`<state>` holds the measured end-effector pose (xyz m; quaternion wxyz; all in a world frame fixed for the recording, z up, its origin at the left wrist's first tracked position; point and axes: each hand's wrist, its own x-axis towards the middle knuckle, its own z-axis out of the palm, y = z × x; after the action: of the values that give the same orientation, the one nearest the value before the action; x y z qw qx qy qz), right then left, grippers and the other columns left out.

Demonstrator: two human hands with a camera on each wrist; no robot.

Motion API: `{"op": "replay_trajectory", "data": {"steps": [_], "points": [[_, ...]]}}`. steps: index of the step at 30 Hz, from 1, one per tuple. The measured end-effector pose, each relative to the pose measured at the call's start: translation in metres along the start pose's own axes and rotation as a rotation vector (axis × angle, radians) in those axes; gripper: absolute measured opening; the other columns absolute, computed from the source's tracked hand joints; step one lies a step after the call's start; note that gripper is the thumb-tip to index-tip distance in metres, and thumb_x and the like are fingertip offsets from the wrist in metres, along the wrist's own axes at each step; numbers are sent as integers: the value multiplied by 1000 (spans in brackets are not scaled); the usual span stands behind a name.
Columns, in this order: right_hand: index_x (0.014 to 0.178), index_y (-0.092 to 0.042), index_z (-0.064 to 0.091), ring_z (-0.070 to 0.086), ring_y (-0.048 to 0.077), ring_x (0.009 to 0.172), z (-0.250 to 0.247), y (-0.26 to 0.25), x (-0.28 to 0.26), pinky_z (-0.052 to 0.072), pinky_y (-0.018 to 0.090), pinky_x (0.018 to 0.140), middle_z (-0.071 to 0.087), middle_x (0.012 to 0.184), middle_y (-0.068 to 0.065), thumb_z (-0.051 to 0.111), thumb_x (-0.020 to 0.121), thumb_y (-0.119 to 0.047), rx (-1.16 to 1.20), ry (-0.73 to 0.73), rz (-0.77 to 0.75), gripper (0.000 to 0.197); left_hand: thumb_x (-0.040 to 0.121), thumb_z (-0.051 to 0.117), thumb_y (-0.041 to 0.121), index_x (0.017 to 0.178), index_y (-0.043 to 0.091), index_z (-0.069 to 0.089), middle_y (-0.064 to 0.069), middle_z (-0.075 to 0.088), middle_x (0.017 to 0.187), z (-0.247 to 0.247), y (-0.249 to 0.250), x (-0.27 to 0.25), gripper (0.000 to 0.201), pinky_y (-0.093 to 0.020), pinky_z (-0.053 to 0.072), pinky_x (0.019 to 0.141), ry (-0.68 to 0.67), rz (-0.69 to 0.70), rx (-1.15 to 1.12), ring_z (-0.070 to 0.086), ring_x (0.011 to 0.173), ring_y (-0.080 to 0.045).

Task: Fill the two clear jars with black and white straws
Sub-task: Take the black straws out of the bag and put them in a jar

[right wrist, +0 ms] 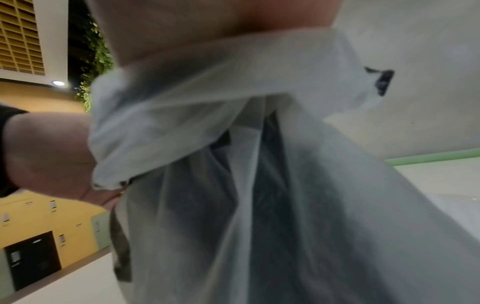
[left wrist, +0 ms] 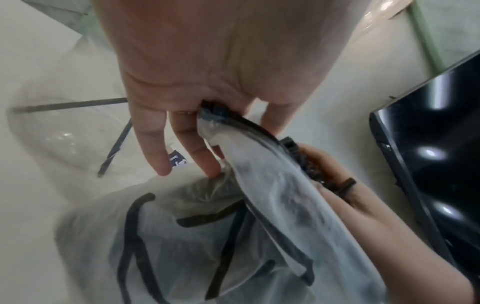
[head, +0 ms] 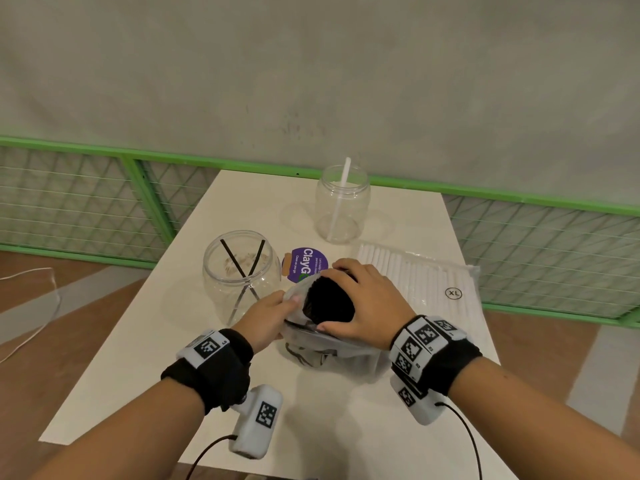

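On the white table [head: 346, 427], a translucent plastic bag [head: 332, 348] of black straws [head: 329, 301] stands tilted between my hands. My left hand [head: 289, 306] pinches the bag's rim [left wrist: 207, 121] between thumb and fingers. My right hand [head: 346, 292] curls round the bag's mouth and the straw bundle, its fingers on the straw ends [left wrist: 306, 162]. The round near jar [head: 242, 271] holds two crossed black straws. The far jar [head: 343, 202] holds one white straw [head: 341, 195]. The right wrist view shows mostly the bag [right wrist: 246, 174] and my left hand [right wrist: 46, 154].
A flat pack of white straws [head: 415, 282] lies at the right of the table. A purple round sticker [head: 304, 265] sits between the jars. A green mesh railing [head: 104, 202] runs behind the table. A dark glossy panel [left wrist: 428, 154] shows in the left wrist view.
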<state>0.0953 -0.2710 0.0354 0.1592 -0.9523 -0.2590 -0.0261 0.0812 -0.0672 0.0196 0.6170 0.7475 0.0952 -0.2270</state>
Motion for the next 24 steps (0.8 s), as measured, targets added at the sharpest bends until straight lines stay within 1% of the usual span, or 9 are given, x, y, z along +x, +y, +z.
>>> {"op": "replay_trajectory", "data": {"steps": [3,6,9,11,13,16,19,22,24], "points": [[137,-35,36,45,19,115,8,-2,-3,45,42,93,40,136,-8,58,69,-72,9,18,-37,81,99,41,31,109,10,53,-15,60,111,0,-13,6,26,-43,49,87,98,-35,138,58,102,-31],[138,-35,36,45,17,117,10,-2,-5,44,40,95,41,136,-9,59,69,-72,58,25,-41,82,97,42,25,109,17,49,-7,58,106,2,-17,8,16,-37,44,84,185,79,410,54,101,-27],[138,-34,37,46,16,118,9,4,-5,43,40,98,42,137,-9,59,70,-70,132,54,-41,80,84,47,29,130,23,42,1,46,133,2,-2,-3,47,-32,33,103,264,387,314,40,126,-16],[139,-32,37,46,17,118,9,6,-6,43,40,99,42,137,-8,58,70,-71,159,58,-43,82,70,49,39,139,25,33,4,34,145,5,13,-13,72,-33,22,112,176,637,472,25,137,-14],[140,-28,36,45,16,120,7,7,-8,42,40,101,41,139,-8,60,67,-72,195,50,-32,88,65,55,46,145,30,18,6,21,152,15,22,-17,89,-36,17,115,73,752,762,14,142,-15],[143,-27,30,42,12,125,0,11,-13,37,39,106,40,142,-9,68,58,-71,258,32,10,102,61,63,60,146,34,-2,6,10,155,29,19,-10,110,-42,21,115,41,707,1011,13,142,-16],[148,-30,15,39,8,129,-8,19,-21,30,31,111,40,145,-10,77,54,-67,310,-15,80,118,58,67,66,145,34,-1,4,25,149,37,13,-3,115,-44,34,108,107,672,1001,25,135,-18],[148,-34,7,37,5,128,-10,26,-27,28,26,110,38,145,-13,82,56,-57,367,-38,148,121,60,70,65,146,31,8,2,30,146,39,14,-2,111,-35,26,109,160,669,907,19,136,-19],[146,-34,16,37,4,127,-9,30,-31,30,27,109,40,141,-14,84,59,-51,439,-85,208,111,59,76,57,145,31,13,2,31,145,37,15,0,110,-23,18,106,154,649,850,18,135,-15]]}}
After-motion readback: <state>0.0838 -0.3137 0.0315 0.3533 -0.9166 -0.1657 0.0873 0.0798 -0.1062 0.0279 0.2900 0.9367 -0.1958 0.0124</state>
